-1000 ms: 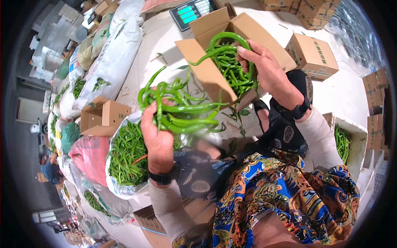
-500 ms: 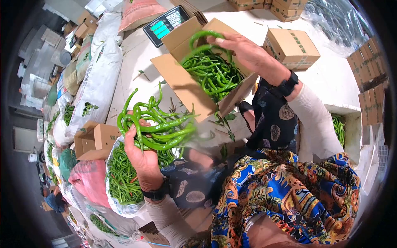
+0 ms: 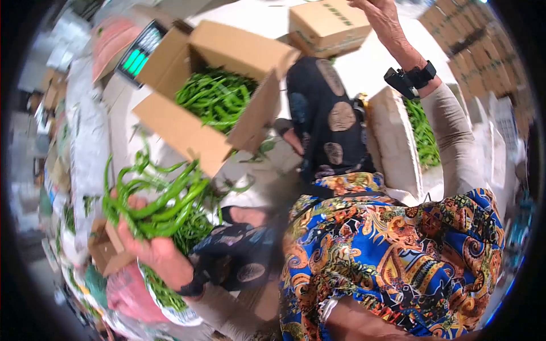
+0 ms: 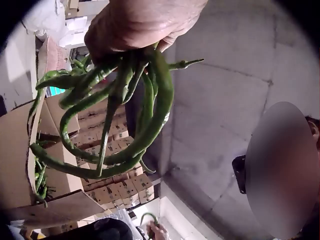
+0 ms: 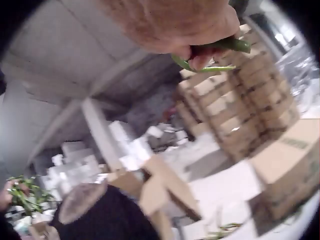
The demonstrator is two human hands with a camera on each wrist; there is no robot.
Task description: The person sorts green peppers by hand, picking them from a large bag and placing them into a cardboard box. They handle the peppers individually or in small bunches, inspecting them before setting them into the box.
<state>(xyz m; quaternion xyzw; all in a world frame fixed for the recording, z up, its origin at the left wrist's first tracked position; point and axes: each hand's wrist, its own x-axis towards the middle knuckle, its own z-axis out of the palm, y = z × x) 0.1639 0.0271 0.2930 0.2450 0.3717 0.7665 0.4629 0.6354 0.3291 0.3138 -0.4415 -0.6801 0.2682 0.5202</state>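
Note:
My left hand (image 3: 151, 250) grips a loose bunch of long green chili peppers (image 3: 162, 207), low on the left of the head view. In the left wrist view, the curved peppers (image 4: 162, 100) dangle from the fingers. My right hand (image 3: 384, 23) is raised at the top right of the head view, its fingers cut off by the edge. The right wrist view shows its fingers curled round a green chili pepper (image 5: 227, 46), with a thin green end beside it. An open cardboard box (image 3: 239, 48) holding a heap of green chili peppers (image 3: 219, 96) stands between the hands.
A closed carton (image 3: 330, 25) stands beyond the open box, and a scale (image 3: 139, 54) with lit displays is left of it. A white foam crate (image 3: 395, 136) with peppers is at the right. More cartons (image 3: 483, 57) are stacked behind. A white sack (image 3: 179, 315) of peppers sits below the left hand.
My right hand has left the open box and swung up and to the right with the chili pepper. The head view has turned right; the left hand still grips its bunch.

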